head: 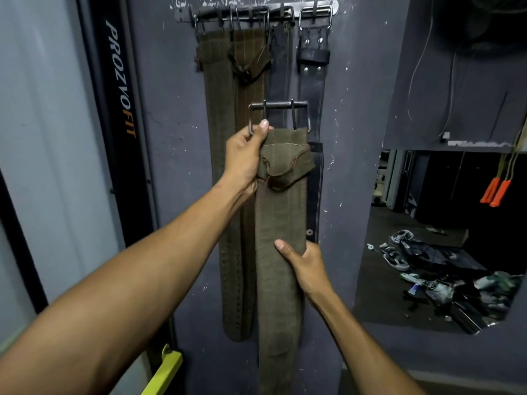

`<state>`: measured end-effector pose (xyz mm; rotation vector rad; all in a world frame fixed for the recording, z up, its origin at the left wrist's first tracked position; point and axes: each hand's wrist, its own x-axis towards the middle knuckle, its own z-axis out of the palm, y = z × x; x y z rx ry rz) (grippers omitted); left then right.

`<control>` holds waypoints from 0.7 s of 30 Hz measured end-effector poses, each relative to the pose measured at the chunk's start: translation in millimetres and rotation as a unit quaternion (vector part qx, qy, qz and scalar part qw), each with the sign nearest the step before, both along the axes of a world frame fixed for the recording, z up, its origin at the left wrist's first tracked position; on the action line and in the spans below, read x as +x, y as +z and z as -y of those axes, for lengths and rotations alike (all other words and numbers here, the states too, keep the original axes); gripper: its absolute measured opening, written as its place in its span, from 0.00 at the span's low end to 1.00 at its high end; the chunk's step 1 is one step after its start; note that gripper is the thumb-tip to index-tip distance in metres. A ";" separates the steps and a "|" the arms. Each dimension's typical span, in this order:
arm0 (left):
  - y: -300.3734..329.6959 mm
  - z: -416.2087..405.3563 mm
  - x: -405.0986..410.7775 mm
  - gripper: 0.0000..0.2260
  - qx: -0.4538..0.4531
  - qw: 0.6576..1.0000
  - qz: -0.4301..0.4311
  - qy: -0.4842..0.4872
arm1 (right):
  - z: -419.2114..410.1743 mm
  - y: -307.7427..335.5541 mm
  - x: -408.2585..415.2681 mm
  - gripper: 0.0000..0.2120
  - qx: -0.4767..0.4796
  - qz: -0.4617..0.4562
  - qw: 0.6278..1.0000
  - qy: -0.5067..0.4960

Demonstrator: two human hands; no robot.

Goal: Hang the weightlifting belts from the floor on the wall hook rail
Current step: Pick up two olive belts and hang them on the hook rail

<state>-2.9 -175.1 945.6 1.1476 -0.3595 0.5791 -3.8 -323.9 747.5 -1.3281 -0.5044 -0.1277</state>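
The left hand (245,158) grips the olive canvas belt (281,252) just under its metal buckle (279,115), thumb laid along the buckle's left side. The right hand (303,265) clasps the same belt lower down, thumb across its front. The belt hangs upright in front of the wall, its buckle well below the hook rail (256,11). From that rail hang four other belts (248,81): two brownish canvas ones on the left, two dark leather ones on the right
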 end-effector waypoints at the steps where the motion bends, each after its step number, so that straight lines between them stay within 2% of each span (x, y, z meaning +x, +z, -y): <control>1: 0.4 -2.5 0.7 0.08 0.001 1.000 0.001 -0.001 | -0.3 -4.8 -1.1 0.13 -0.003 -0.001 1.000 0.016; 3: 4.6 -9.1 1.4 0.08 0.000 1.000 0.004 0.006 | -2.2 -19.6 -5.0 0.16 -0.029 -0.026 0.999 0.036; 6: 11.6 -17.1 0.4 0.08 0.004 1.000 0.011 0.016 | -8.8 -46.1 -10.8 0.09 -0.021 -0.071 0.997 0.007; 10: 8.7 -22.3 -1.9 0.08 0.010 1.000 0.008 0.022 | -25.4 -71.5 -18.1 0.14 -0.037 -0.099 0.994 0.033; 14: 9.5 -33.9 -5.5 0.07 -0.005 1.000 0.001 0.030 | -31.1 -94.9 -19.5 0.12 -0.064 -0.117 0.991 0.025; 18: 12.1 -41.1 -7.6 0.07 -0.016 0.999 0.011 0.027 | -33.0 -69.6 -9.1 0.12 -0.049 -0.086 0.994 0.035; 21: 13.7 -47.0 -5.6 0.07 -0.012 0.999 0.005 0.030 | -35.3 -9.0 1.7 0.17 0.003 -0.039 0.997 0.059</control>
